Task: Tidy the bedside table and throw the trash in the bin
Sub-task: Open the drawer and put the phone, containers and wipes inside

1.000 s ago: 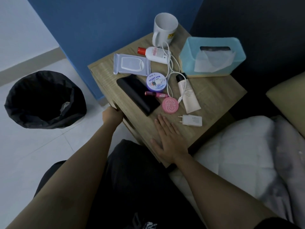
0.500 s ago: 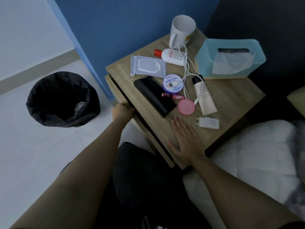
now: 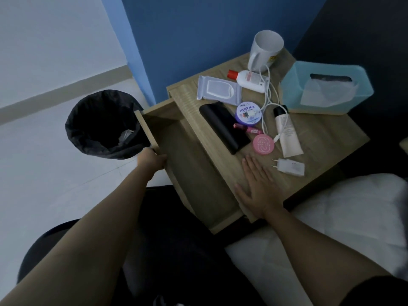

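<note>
With the left hand (image 3: 152,160) closed on the open, bare drawer (image 3: 189,164) and the right hand (image 3: 257,188) flat and spread, holding nothing, on the bench (image 3: 326,140), every item waits unsorted, though the bin (image 3: 101,124) already holds scraps.

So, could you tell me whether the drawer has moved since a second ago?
Yes. The drawer has slid out from under the tabletop, toward the bin, pulled by the left hand.

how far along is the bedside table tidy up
Early. Done: the drawer is pulled open and looks empty. In hand: the left hand grips the drawer front while the right hand lies flat on the table top. Left: the mug, wipes pack, cream jar and charger are not yet put away.
</note>
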